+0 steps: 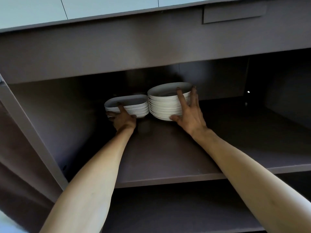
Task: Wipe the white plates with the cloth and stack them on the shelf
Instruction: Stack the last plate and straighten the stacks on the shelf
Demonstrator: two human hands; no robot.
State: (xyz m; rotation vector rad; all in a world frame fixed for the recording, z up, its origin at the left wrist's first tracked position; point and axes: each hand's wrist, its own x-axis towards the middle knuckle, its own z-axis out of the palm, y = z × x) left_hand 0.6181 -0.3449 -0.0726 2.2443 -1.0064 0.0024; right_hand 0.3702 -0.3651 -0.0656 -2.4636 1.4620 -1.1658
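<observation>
Dim cabinet interior (168, 148), deep shadow at back right, brighter daylight above, wide-angle bending at edges, slightly soft

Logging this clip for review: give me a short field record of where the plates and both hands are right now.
place: dark shelf inside a cupboard
left stack: oblong white plates, the lower pile
right stack: round white plates, taller, touching the left stack
left hand: grip on the oblong stack, thumb over its rim
right hand: fingers spread against the round stack's side
cloth: not in view

oblong stack (129, 105) left of round stack (165, 105), on shelf (168, 157)
</observation>
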